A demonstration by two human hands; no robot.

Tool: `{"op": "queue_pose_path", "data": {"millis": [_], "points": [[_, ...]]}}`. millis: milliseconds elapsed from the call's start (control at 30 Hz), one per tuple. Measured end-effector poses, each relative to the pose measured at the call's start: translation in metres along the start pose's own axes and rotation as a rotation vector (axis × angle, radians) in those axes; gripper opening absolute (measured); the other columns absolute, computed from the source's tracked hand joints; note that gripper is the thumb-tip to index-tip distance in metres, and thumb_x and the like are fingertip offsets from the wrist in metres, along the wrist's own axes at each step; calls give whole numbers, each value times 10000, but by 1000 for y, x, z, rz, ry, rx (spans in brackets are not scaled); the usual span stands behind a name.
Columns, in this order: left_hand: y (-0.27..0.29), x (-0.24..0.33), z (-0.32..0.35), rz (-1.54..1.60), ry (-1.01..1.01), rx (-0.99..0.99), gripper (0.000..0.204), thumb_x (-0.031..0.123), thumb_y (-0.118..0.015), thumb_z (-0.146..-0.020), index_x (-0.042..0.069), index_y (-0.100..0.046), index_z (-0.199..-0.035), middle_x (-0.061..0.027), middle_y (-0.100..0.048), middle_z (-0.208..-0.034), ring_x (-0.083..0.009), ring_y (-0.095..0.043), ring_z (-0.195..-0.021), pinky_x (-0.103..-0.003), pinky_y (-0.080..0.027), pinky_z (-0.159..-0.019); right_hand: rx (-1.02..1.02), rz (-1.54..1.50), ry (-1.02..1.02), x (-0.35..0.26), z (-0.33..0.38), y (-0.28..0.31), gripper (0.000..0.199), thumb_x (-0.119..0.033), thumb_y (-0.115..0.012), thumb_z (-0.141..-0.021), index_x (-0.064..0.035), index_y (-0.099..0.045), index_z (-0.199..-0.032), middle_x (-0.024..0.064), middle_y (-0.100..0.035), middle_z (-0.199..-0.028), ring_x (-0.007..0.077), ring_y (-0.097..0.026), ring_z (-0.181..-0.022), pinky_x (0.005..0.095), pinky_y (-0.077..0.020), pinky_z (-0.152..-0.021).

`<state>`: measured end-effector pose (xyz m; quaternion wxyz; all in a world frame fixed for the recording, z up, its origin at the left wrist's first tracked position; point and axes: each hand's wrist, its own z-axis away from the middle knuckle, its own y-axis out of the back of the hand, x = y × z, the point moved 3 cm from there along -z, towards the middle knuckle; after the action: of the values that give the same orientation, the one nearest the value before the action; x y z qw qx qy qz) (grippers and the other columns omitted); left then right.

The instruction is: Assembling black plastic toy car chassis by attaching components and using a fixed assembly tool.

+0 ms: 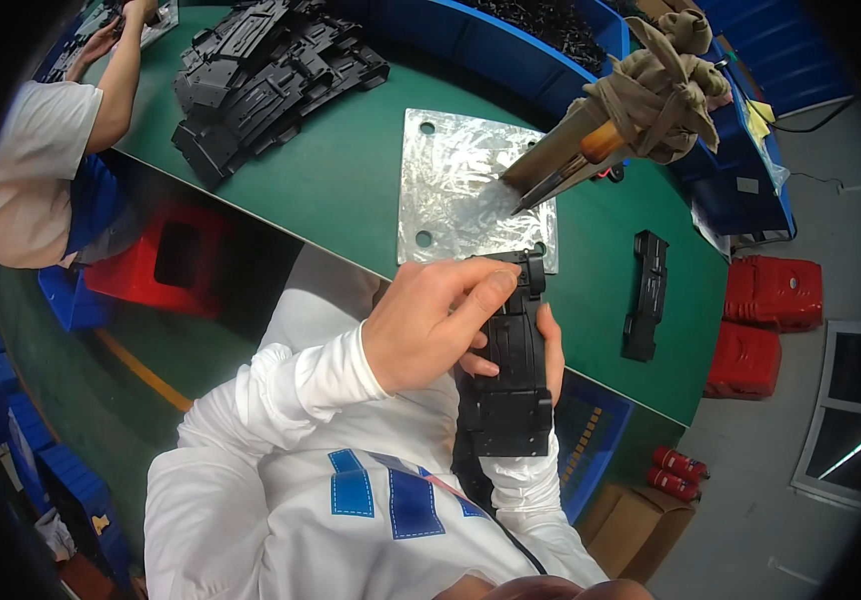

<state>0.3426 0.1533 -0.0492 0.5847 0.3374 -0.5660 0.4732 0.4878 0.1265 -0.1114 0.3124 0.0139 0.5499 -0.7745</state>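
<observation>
Hands (471, 330) gripping black part (511, 370) (green table (351, 180)).

Green worktop (351, 190) carries silver metal plate (456, 185) with round corner holes, taken here as landmark. Left of plate: heap of black plastic parts (261, 70). Right of plate: single black plastic part (645, 295) lying flat, well apart. Over plate's right edge: tool with orange handle (591, 150), wrapped in tan cloth (666, 85). Behind plate: blue bins (491, 40) with dark small parts. Far left of plate: co-worker in white shirt (36, 170). Far right, on floor: red crates (773, 292). Below-left of plate: red bin (156, 262).
</observation>
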Motion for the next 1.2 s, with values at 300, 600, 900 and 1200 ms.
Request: {"op": "queue_pose_path", "data": {"millis": [300,600,900,1200], "points": [[19,-30,-32,-307,-239,317,337,101,-667,-883,-15,-613,-1195,-113,-650,-1112,-142,-596,-925,-269,-517,-847,-33,-572,-337,-13,-26,-1,496,-338,-584,-920,-13,-493,-1283,91,-533,-1100,182,-450,-878,253,-406,-549],[35,-56,-48,159,52,180,431,182,-645,-931,-52,-548,-1280,-110,-635,-1146,-142,-609,-1045,-276,-510,-894,-87,-739,-390,-10,-37,-10,492,-301,-588,-915,20,-481,-1272,102,-514,-1111,171,-441,-889,257,-413,-555],[36,-45,-44,302,165,46,403,306,-584,-974,-41,-594,-1178,-59,-628,-1100,-107,-601,-999,-253,-484,-915,-125,-783,-377,-5,-39,-16,496,-288,-598,-906,12,-477,-1281,104,-513,-1189,165,-447,-862,261,-414,-535],[38,-52,-47,391,180,19,336,297,-558,-988,29,-576,-1189,-17,-607,-1085,-86,-576,-998,-252,-461,-921,-117,-804,-346,-4,-39,-19,531,-290,-604,-905,13,-437,-1307,116,-489,-1191,165,-458,-879,267,-437,-536]]}}
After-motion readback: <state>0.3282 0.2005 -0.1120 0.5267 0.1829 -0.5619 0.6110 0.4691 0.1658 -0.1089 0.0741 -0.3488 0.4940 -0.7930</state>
